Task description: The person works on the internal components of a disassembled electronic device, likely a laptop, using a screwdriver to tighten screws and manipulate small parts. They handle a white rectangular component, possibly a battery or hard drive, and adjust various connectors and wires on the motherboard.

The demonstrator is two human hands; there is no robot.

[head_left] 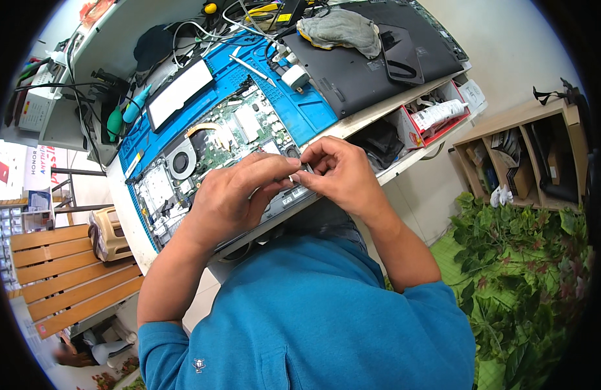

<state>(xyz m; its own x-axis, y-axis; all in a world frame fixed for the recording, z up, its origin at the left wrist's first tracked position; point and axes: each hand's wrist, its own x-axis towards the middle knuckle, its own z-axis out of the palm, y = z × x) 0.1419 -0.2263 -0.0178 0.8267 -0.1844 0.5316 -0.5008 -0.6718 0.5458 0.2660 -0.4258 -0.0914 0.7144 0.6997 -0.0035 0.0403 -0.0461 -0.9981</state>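
An opened laptop base (pixel 209 146) lies on a blue work mat (pixel 300 107), its green circuit board and round fan (pixel 181 162) exposed. My left hand (pixel 232 195) and my right hand (pixel 339 172) meet over the laptop's near edge. Between their fingertips they pinch one small pale part (pixel 294 177); it is too small to tell what it is. Both hands hover just above the board's front right corner.
A white rectangular panel (pixel 180 91) lies on the mat's far left, tweezers (pixel 252 68) and a white adapter (pixel 294 77) farther back. A dark laptop lid (pixel 372 62) with a grey cloth (pixel 343 29) sits right. Red tray (pixel 437 117), wooden shelf (pixel 528 156), green plants (pixel 521 273), wooden bench (pixel 60 273).
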